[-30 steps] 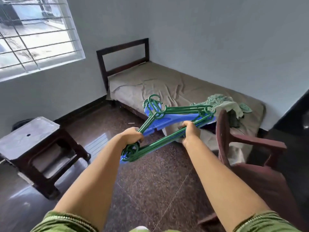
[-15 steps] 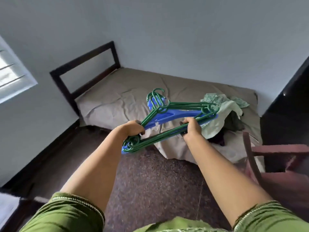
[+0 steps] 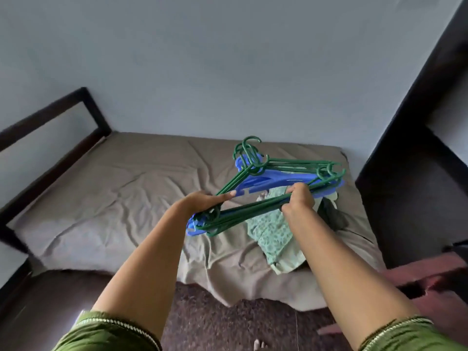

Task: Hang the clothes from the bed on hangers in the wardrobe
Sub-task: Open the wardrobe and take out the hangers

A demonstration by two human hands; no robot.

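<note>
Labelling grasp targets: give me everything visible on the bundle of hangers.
The bundle of hangers is a stack of thin green plastic-looking hangers with at least one broader blue one, hooks clustered at the far top. It is held roughly flat in the air above the bed and the clothes. The left hand grips the near-left corner; the right hand grips the bottom bars.

no readable text, labels, numbers or signs on anything here.
</note>
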